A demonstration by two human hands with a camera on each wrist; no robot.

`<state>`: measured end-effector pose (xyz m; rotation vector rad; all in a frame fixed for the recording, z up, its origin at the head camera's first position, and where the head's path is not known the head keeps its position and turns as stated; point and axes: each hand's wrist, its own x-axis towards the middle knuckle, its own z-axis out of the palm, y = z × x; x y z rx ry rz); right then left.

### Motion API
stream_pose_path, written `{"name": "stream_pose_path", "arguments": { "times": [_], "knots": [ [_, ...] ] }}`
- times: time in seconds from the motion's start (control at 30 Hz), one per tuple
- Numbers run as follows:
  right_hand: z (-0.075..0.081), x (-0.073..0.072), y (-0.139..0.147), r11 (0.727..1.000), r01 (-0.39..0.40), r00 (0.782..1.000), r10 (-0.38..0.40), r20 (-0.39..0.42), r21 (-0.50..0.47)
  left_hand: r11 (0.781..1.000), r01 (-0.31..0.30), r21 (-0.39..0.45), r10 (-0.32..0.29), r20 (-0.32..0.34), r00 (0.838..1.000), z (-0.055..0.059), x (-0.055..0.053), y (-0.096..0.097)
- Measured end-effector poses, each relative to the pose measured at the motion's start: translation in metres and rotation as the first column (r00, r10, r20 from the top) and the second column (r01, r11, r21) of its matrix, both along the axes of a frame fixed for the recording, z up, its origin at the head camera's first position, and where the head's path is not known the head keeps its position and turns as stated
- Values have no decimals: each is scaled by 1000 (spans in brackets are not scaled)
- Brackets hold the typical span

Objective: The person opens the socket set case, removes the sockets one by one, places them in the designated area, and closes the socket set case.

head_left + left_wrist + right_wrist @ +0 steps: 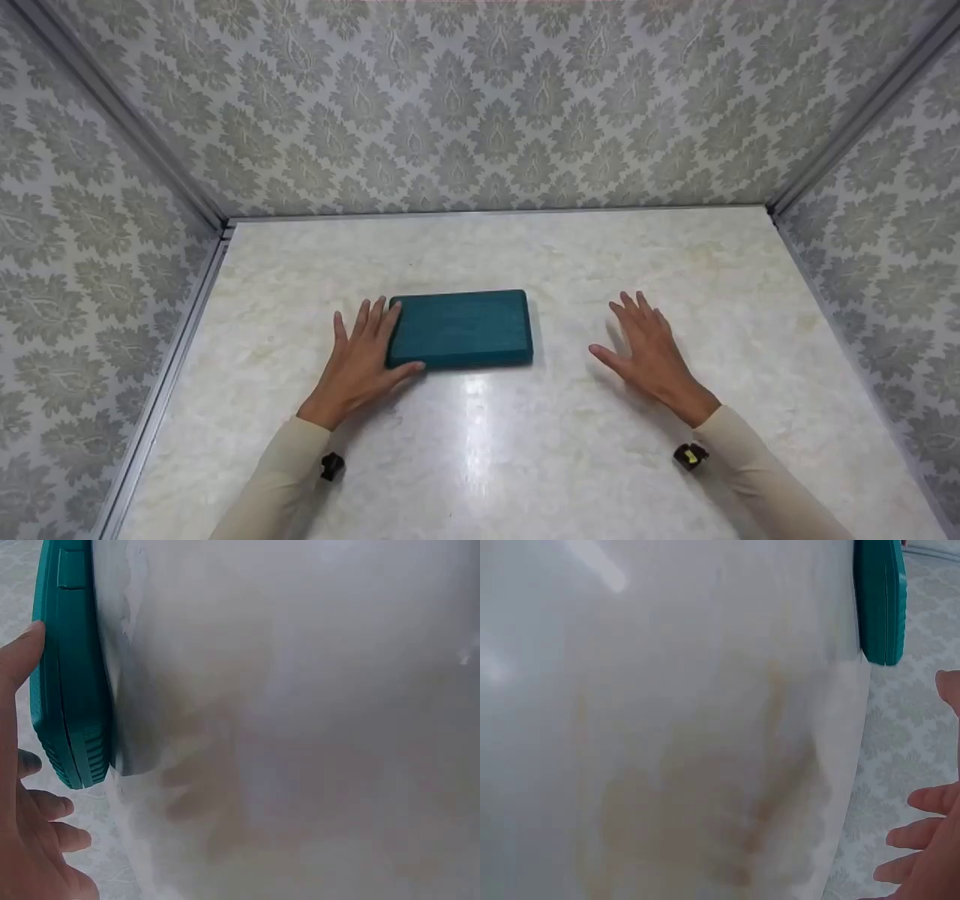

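A flat teal plastic case (pixel 461 328) lies on the table, its long side running left to right. A seam, ribbed corners and a latch-like panel show on the side of the case (pixel 79 660) in the left wrist view. My left hand (pixel 360 367) is at the case's left end, fingers spread and straight, with index fingertip and thumb at its left corners. My right hand (pixel 651 356) hovers to the right of the case, apart from it, fingers extended and holding nothing. Part of the right hand (pixel 930 847) also appears at the right wrist view's edge.
A pale marbled table (pixel 570 465) spans the work area. Patterned wall panels (pixel 480 105) rise behind it and on both sides, with metal strips (pixel 161 397) along the edges. Small dark devices (pixel 690 455) sit at both wrists.
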<state>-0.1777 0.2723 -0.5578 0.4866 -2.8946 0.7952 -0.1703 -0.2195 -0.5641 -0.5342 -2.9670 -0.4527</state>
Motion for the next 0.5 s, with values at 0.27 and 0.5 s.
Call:
{"name": "stream_pose_path", "arguments": {
  "times": [0.27, 0.5],
  "knots": [
    [-10, 9, -30, 985, -139, 976, 118, -181, -107, 997, 30, 73, -28, -29, 999, -6, -2, 3],
    [-16, 16, -57, 970, -201, 957, 164, -237, -139, 991, 59, 123, -54, -40, 998, -8, -4, 6]
  ]
}}
